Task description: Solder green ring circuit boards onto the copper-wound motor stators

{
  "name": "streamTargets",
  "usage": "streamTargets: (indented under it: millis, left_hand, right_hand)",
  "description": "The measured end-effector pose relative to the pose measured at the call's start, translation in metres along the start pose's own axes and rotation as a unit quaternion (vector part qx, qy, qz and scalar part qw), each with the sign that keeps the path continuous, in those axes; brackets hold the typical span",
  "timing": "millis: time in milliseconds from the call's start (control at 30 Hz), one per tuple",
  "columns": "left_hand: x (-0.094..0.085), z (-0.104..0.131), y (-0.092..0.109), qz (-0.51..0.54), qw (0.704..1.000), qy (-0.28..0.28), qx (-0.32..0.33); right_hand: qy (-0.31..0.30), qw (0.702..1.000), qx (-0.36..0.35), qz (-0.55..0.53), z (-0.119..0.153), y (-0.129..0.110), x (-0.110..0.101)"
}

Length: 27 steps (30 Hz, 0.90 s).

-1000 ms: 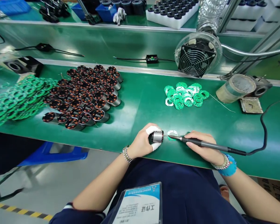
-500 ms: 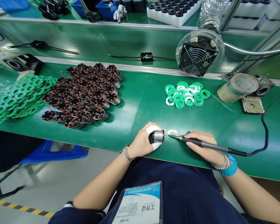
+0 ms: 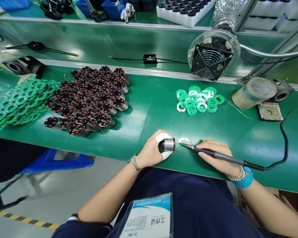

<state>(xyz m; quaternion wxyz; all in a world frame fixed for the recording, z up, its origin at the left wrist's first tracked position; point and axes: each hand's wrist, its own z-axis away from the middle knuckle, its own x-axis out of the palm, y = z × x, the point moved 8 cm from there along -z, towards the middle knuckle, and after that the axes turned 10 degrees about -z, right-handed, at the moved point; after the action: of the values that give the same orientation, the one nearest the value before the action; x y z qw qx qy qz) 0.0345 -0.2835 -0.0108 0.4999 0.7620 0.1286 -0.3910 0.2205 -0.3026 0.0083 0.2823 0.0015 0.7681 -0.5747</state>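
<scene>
My left hand [image 3: 154,149], with white covers on the thumb and a finger, is closed round a motor stator [image 3: 168,144]. The steel cylinder lies on its side, its wound end facing right, and a thin wire sticks out of that end. My right hand [image 3: 217,155] grips a soldering iron [image 3: 222,156] like a pen. Its tip points left, over a ring-shaped circuit board [image 3: 183,140] on the bench, close to the stator's wire. Whether the tip touches the wire or board I cannot tell.
Many stators [image 3: 89,99] stand grouped at the left, beside piled green board panels [image 3: 22,102]. Loose ring boards [image 3: 197,100] lie ahead of my hands. A fan [image 3: 211,62] hangs above the back edge. At the right are a round container [image 3: 253,93] and a tip-cleaning pad [image 3: 270,111].
Both hands, the stator and the iron stay almost in place. The iron's cable has shifted slightly, and the camera view has moved a little.
</scene>
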Motion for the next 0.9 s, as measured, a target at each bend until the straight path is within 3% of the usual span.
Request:
streamTargets:
  millis: [333,700,900]
  left_hand:
    - [0.0,0.0,0.001,0.003,1.0,0.007,0.014]
    - [0.0,0.001,0.0,0.002,1.0,0.003,0.001]
    - [0.004,0.0,-0.005,0.084,0.996,0.013,-0.032]
  right_hand:
    - [0.061,0.998,-0.009,-0.032,0.004,0.003,-0.011]
    - [0.114,0.993,-0.031,0.012,0.013,0.01,-0.016]
    - [0.009,0.99,-0.13,0.052,0.004,-0.004,0.016]
